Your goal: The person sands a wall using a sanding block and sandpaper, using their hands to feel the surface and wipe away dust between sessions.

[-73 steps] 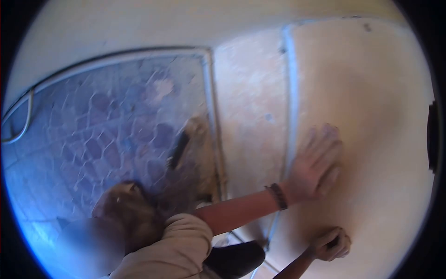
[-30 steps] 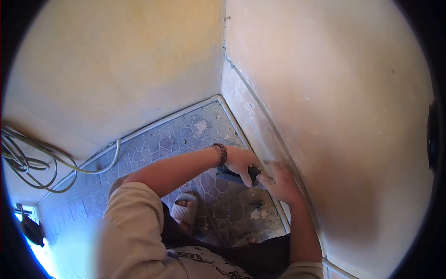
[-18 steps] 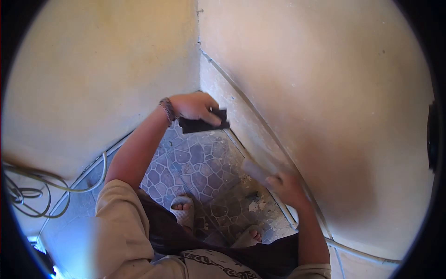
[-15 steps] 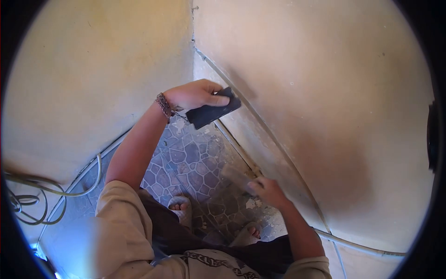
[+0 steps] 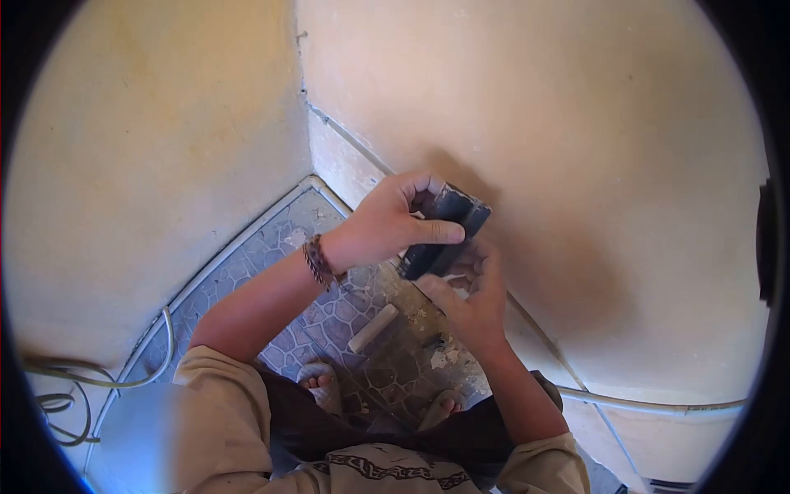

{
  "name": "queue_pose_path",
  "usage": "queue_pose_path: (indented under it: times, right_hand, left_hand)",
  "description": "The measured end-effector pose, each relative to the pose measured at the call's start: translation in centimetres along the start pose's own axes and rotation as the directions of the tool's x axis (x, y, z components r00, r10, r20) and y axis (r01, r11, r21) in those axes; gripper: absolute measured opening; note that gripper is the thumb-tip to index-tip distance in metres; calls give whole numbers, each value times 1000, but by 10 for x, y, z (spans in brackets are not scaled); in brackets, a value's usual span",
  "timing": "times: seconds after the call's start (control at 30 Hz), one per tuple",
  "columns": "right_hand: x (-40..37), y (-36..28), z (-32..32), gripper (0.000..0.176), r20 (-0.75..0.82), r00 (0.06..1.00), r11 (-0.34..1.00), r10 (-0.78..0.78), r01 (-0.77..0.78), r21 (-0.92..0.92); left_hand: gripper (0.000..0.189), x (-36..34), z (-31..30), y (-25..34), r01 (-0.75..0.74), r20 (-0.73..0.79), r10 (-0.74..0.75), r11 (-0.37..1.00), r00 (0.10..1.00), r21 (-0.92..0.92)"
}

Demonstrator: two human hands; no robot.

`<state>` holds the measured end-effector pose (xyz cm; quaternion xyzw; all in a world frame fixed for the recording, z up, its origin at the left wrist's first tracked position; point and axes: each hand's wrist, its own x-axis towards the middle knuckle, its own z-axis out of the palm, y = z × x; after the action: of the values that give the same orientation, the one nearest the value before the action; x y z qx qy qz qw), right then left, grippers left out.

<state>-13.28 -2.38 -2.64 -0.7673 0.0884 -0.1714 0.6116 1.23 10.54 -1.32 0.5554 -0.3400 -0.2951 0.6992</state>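
Observation:
Folded and dark, a sheet like sandpaper (image 5: 444, 230) is gripped between the thumb and fingers of my left hand (image 5: 391, 218), which wears a braided bracelet (image 5: 314, 261). My right hand (image 5: 473, 300) is at the sheet's lower end, its thumb and fingers curled round that edge; part of its grip is hidden behind the sheet. A pale oblong block (image 5: 373, 328) lies on the patterned floor below my hands, apart from both.
Two plastered walls meet at a corner, the right wall (image 5: 576, 165) close beyond my hands. A conduit (image 5: 222, 257) runs along the floor's edge. Coiled cable (image 5: 62, 403) is at the lower left. My feet (image 5: 319, 383) stand on the stone-pattern floor (image 5: 271, 272).
The pale block has left my right hand and lies on the floor. My right hand has risen to the dark sheet, which my left hand has brought lower and to the right.

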Motion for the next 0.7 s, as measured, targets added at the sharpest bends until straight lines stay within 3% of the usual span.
queue_pose_path:
  times: [0.17,0.3,0.33,0.37,0.4,0.43,0.5,0.6,0.67,0.7]
  right_hand:
    - [4,-6,-9,38,-122,990,995,-65,74,69]
    - [-1,-6,-27,27,-72,997,984,-31,43,174]
    - [-1,-6,-30,27,-70,997,988,-33,44,151]
    - [-1,-6,-33,27,-68,997,991,-36,45,129]
    - [-1,-6,-34,27,-76,996,993,-42,50,106]
    - [-1,-7,-34,26,-84,995,995,-51,58,83]
    - [-1,-10,-36,27,-123,989,996,-82,84,13]
    - [1,-11,-38,29,-161,964,967,-214,185,-173]
    - [6,-2,-40,30,-136,922,889,-361,297,-348]
    - [6,-8,-40,30,-151,943,913,-298,235,-334]
  left_hand:
    - [39,-5,7,15,29,-60,-33,998,998,-59]
    - [46,-6,18,13,-33,-193,1,986,981,-164]
    - [44,-5,26,11,-162,-316,237,956,919,244]
    - [43,-4,37,9,-205,-326,488,755,810,623]
    - [41,-5,45,8,-152,-219,705,423,675,893]
    - [40,-9,47,9,-242,15,751,195,660,950]
    - [39,-18,49,11,-397,468,667,-270,580,877]
    - [34,-11,61,4,-478,590,534,-348,606,807]
    - [37,-10,64,-3,-419,437,587,-176,681,891]
    - [39,-10,67,-3,-388,358,605,-86,711,918]
